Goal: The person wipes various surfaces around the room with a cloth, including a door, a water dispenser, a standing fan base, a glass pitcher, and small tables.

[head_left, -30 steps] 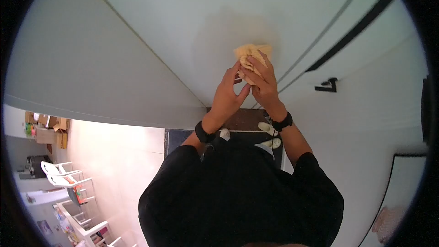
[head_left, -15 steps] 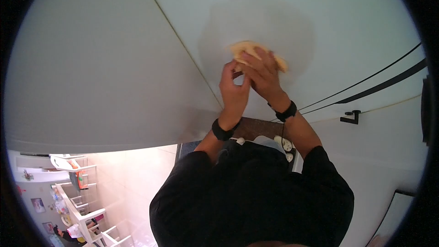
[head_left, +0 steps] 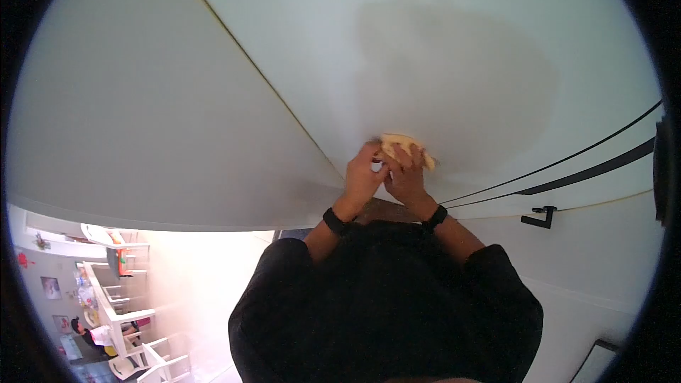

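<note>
A pale yellow cloth (head_left: 398, 143) lies bunched against a broad white panel (head_left: 298, 35), which has a thin yellowish seam running diagonally on the left. My right hand (head_left: 406, 176) presses the cloth to the panel, its fingers bent over it. Beside it, my left hand (head_left: 363, 174) curls its thumb and fingers into a ring, the fingertips at the cloth's left edge. The two hands touch or nearly touch. Each wrist wears a black band. The part of the cloth under my right palm is hidden.
Black stripes (head_left: 589, 174) cross the panel on the right, near a black lever handle (head_left: 543, 217). Far off at the lower left are a white table (head_left: 106, 305), white chairs (head_left: 159, 358) and a seated person. Below the panel's edge shows pale floor (head_left: 206, 276).
Both hands and the cloth have moved down the view, closer to my body. The seam and handle have shifted in view as my head moved.
</note>
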`<state>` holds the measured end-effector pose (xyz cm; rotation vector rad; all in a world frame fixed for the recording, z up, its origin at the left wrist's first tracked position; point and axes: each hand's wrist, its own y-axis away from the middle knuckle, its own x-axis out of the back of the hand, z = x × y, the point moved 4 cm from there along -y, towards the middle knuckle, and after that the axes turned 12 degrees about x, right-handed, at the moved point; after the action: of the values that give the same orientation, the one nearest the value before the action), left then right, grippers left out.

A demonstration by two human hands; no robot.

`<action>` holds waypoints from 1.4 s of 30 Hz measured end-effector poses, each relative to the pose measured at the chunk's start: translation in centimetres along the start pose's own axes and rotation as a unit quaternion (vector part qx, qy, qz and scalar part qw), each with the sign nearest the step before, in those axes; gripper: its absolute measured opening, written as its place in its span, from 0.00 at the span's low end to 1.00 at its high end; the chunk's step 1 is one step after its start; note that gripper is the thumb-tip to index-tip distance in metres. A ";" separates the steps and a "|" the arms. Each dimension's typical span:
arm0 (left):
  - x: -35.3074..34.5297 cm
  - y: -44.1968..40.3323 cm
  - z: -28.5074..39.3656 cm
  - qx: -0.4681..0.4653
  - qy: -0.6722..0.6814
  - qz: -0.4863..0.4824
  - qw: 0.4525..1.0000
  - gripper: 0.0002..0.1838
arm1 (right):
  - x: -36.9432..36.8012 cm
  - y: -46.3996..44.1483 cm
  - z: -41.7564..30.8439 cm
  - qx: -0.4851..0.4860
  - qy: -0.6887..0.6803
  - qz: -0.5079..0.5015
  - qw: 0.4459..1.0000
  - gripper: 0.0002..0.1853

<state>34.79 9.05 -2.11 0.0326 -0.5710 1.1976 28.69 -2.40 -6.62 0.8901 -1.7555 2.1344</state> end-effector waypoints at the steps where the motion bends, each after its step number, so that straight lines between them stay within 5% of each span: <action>1: 0.7 0.0 -0.6 0.041 0.004 0.010 0.999 0.23 | 0.1 -1.3 -0.5 0.011 -0.029 -0.029 0.999 0.27; 7: 4.6 -1.8 1.6 0.006 0.133 0.239 0.962 0.19 | 4.7 -13.1 -0.4 0.091 -0.202 -0.001 0.975 0.29; 12: 8.2 -3.8 9.4 -0.058 0.126 0.281 0.950 0.17 | 7.9 -18.5 -0.3 0.099 -0.246 0.054 0.963 0.29; 18: 3.5 -0.8 4.6 0.021 -0.002 0.212 0.977 0.17 | 6.1 -11.0 0.8 0.079 -0.267 -0.029 0.960 0.33; 23: -2.1 1.3 1.4 0.043 0.097 0.136 0.985 0.19 | 6.0 -4.1 2.0 0.037 -0.249 -0.143 0.957 0.33; 30: -7.0 -0.4 13.2 -0.185 0.154 0.156 0.958 0.22 | 15.6 -5.3 8.6 0.119 -0.020 0.137 0.983 0.13; 36: -12.5 -0.4 23.6 -0.347 0.106 0.072 0.929 0.22 | 22.8 -1.6 13.5 0.029 0.136 0.257 0.956 0.16; 42: -19.8 2.3 19.0 -0.347 0.010 -0.081 0.934 0.20 | 14.4 13.2 14.7 -0.088 0.234 0.244 0.937 0.25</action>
<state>20.32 -13.27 4.97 -0.5229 -0.9295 0.7833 14.69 -22.40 -7.38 -0.1265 -1.9905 2.1613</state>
